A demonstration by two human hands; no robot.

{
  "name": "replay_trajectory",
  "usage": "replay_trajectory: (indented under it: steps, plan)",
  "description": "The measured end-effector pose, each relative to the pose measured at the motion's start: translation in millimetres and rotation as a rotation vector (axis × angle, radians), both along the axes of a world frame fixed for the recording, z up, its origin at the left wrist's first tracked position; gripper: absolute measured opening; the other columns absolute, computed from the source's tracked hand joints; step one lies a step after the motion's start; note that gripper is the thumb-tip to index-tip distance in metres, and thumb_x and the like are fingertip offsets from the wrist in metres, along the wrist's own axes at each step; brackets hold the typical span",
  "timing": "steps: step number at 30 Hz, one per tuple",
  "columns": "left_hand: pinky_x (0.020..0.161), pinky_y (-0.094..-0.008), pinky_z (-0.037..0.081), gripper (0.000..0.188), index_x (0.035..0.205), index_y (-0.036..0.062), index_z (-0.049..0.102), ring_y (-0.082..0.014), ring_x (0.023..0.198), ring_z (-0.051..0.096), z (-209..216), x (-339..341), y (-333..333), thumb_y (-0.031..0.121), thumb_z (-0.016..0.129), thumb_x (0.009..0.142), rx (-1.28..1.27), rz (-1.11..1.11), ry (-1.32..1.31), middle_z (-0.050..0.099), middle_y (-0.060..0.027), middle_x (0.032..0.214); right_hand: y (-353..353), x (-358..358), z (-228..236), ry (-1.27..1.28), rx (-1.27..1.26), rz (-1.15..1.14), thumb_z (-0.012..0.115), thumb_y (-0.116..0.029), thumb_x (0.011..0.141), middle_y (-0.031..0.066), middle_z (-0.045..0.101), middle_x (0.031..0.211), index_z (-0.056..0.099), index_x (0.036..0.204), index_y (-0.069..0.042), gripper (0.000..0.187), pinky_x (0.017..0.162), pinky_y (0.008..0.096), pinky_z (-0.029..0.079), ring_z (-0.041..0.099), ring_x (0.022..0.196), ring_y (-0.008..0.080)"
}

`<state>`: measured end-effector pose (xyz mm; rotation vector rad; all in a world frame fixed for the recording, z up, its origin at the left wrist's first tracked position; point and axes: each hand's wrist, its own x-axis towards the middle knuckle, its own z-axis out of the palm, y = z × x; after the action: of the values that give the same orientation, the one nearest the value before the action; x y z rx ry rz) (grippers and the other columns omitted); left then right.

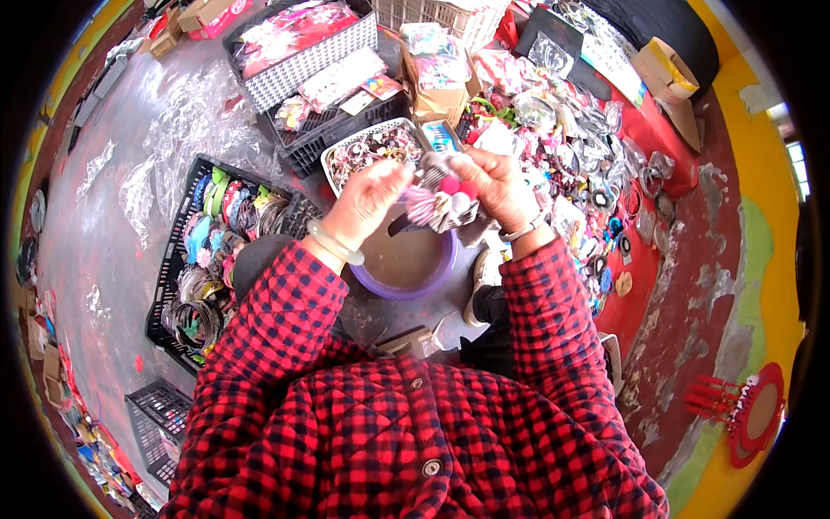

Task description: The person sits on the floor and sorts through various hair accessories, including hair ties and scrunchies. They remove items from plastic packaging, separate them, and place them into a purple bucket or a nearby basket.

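Over a purple basin [406, 290] of murky water, I hold up a bunched fabric hair accessory [450, 208] with grey stripes, red pom-poms and a pale purple fringe. My right hand [504, 192] is closed on its upper right side, thumb and fingers pressed together. At the other side, my left hand [370, 201] is closed in a pinch beside the purple fringe; its fingertips are slightly blurred. Just behind the hands, a white basket [330, 173] holds many small hair ties.
To the left sits a black crate [162, 298] of headbands. Stacked crates [298, 76] and a cardboard box [441, 105] stand ahead. Loose accessories heap on a red cloth [644, 285] at right. Clear plastic wrap [186, 130] lies on the floor.
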<state>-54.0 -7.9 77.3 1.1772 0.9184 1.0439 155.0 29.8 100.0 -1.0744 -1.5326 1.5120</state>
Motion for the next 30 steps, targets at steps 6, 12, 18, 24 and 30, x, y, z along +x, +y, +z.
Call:
replay_trajectory:
  steps: [6, 12, 18, 24, 30]
  plan:
    - [0.056, -0.0211, 0.046, 0.042, 0.112, 0.0017, 0.049, -0.0145, 0.072, 0.059, 1.8, 15.7, -11.8, 0.028, 0.062, 0.082, -0.290, -0.461, -0.193, 0.059, -0.0093, 0.093, -2.9, -14.5, -8.6, -0.134, 0.168, 0.175, 0.058, -0.023, 0.087, -0.0039, 0.053, 0.062, 0.064, 0.083, -0.003, 0.021, 0.052, 0.0205, 0.039, 0.046, 0.059, 0.0034]
    - [0.045, -0.0170, 0.036, 0.035, 0.112, 0.0058, 0.051, -0.0130, 0.062, 0.057, 8.3, 19.6, -12.0, 0.026, 0.059, 0.085, -0.367, -0.315, -0.290, 0.062, -0.0131, 0.087, 12.9, -15.2, -28.6, 0.214, -0.027, -0.455, 0.054, -0.023, 0.089, -0.0024, 0.055, 0.065, 0.062, 0.088, -0.003, 0.022, 0.053, 0.0213, 0.040, 0.046, 0.059, 0.0032]
    - [0.051, -0.0167, 0.037, 0.029, 0.107, 0.0056, 0.055, -0.0080, 0.069, 0.056, 8.0, 14.0, -10.3, 0.025, 0.057, 0.086, -0.303, -0.027, -0.483, 0.060, -0.0023, 0.084, 24.9, 18.4, -2.1, 0.665, -0.183, -0.701, 0.052, -0.023, 0.089, 0.0041, 0.061, 0.090, 0.057, 0.105, -0.006, 0.024, 0.070, 0.0318, 0.049, 0.059, 0.079, 0.0173]
    - [0.071, -0.0227, 0.044, 0.022, 0.106, 0.0025, 0.054, -0.0105, 0.081, 0.055, -6.9, 15.6, 1.2, 0.008, 0.057, 0.085, -0.238, 0.099, -0.687, 0.057, -0.0016, 0.090, -0.6, -0.2, 12.9, 0.609, -0.220, -0.237, 0.055, -0.010, 0.085, 0.0048, 0.062, 0.089, 0.059, 0.099, 0.000, 0.018, 0.079, 0.0297, 0.046, 0.058, 0.087, 0.0157]
    - [0.075, -0.0251, 0.045, 0.025, 0.108, 0.0017, 0.053, -0.0123, 0.086, 0.056, -1.2, 26.2, -2.2, 0.001, 0.055, 0.083, -0.226, 0.135, -0.754, 0.058, -0.0036, 0.095, -18.4, -31.4, -5.3, 0.266, -0.028, -0.123, 0.057, 0.002, 0.083, -0.0027, 0.056, 0.079, 0.062, 0.104, -0.003, 0.023, 0.069, 0.0185, 0.042, 0.052, 0.074, 0.0066]
